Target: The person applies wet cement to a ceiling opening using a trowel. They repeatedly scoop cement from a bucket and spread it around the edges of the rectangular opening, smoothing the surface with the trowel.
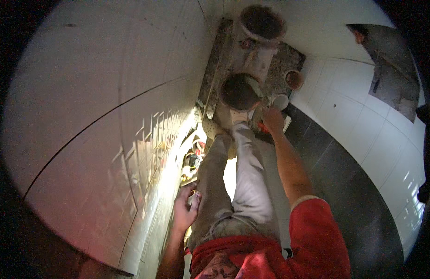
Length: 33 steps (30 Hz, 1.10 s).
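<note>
My right arm stretches forward, and my right hand (pixel 272 120) is closed beside the near rim of a dark round basin (pixel 240 105). What it grips is dim and hard to make out; a greyish flat shape (pixel 255 86) shows at the basin's right side. A small white tub (pixel 280 102) stands just beyond that hand, and something orange-red (pixel 263 126) lies by it. Low beside my left thigh hangs my left hand (pixel 186 209), empty, with thumb and fingers apart. My shod feet are on the floor just short of the basin.
A second round basin (pixel 263 24) stands farther ahead, and a small reddish-brown pot (pixel 294 79) is near the right wall. A large pale tiled wall (pixel 94 121) rises close on my left. Bright light falls on assorted small items (pixel 192 160) along its foot. Dark tile (pixel 331 172) runs along my right.
</note>
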Each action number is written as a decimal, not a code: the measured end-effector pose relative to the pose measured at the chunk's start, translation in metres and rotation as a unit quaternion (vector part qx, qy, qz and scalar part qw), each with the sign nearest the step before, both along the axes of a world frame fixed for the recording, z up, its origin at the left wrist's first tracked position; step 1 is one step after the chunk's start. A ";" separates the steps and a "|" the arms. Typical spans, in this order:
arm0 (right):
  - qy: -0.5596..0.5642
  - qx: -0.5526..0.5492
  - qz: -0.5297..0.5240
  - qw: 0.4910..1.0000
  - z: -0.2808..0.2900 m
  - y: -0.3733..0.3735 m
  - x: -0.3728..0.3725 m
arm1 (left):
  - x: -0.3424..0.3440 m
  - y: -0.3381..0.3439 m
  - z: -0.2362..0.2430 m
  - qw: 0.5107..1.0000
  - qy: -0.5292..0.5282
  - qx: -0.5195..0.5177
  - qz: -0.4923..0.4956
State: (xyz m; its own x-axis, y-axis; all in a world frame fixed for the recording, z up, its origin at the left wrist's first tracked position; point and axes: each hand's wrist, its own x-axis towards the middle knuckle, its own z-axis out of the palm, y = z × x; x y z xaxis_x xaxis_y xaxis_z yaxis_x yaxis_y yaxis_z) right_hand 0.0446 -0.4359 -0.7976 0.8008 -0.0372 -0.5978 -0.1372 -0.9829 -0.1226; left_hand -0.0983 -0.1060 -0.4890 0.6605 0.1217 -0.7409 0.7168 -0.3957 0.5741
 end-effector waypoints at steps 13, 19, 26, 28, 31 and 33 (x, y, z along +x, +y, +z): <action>-0.038 0.038 0.216 0.975 -0.179 0.087 -0.035 | -0.099 -0.015 -0.140 0.984 0.077 0.161 -0.027; 0.069 0.030 0.015 0.997 -0.129 0.059 -0.027 | -0.098 -0.019 -0.147 0.982 0.081 0.172 -0.022; 0.103 0.061 0.129 0.984 -0.143 0.069 0.009 | -0.102 -0.023 -0.151 0.981 0.092 0.170 -0.003; 0.075 0.059 0.181 0.979 -0.137 0.089 -0.017 | -0.102 -0.021 -0.151 0.984 0.069 0.166 -0.007; 0.093 0.058 0.076 0.991 -0.115 0.079 -0.027 | -0.102 -0.019 -0.153 0.984 0.061 0.169 -0.012; 0.048 0.027 0.111 0.992 -0.104 0.058 -0.022 | -0.103 -0.018 -0.154 0.983 0.060 0.171 -0.012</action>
State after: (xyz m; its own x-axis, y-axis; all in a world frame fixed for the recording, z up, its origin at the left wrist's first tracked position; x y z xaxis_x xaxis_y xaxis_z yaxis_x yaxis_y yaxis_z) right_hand 0.0225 -0.3780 -0.9015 0.7252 0.1692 -0.6674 0.0694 -0.9824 -0.1736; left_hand -0.2008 -0.1237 -0.6435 0.5763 0.3629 -0.7323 0.7595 -0.5686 0.3159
